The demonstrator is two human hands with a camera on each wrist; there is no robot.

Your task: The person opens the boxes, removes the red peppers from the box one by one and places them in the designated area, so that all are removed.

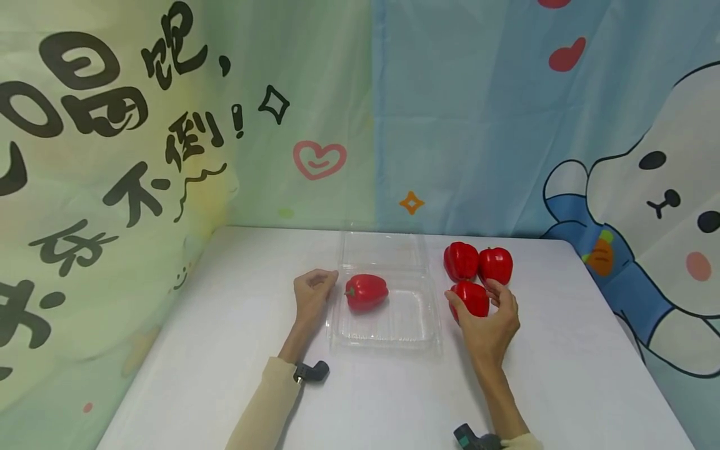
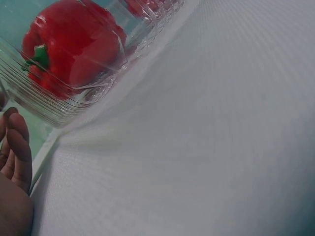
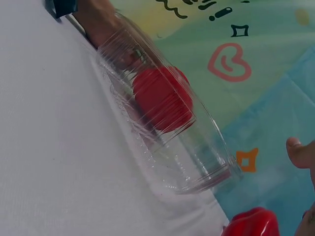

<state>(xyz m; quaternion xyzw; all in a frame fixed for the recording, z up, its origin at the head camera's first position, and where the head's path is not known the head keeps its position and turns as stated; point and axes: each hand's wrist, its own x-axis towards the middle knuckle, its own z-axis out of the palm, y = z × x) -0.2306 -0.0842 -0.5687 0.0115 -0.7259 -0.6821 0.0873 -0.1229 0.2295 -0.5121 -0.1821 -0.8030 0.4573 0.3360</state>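
Observation:
A clear plastic container [image 1: 388, 340] stands mid-table with its lid [image 1: 382, 250] folded back. One red bell pepper [image 1: 366, 292] with a green stem lies in its left part. My left hand [image 1: 315, 294] pinches the container's left rim; in the left wrist view its fingers [image 2: 18, 142] are curled at the container's corner. My right hand [image 1: 490, 325] is over another red bell pepper [image 1: 471, 299], thumb and fingers spread on either side of it. In the right wrist view the thumb [image 3: 301, 153] stands apart from the pepper [image 3: 253, 223].
Two more red bell peppers [image 1: 461, 260] [image 1: 495, 265] sit close together just behind the one under my right hand. A printed cloth [image 1: 427, 125] hangs behind the white table [image 1: 562, 350].

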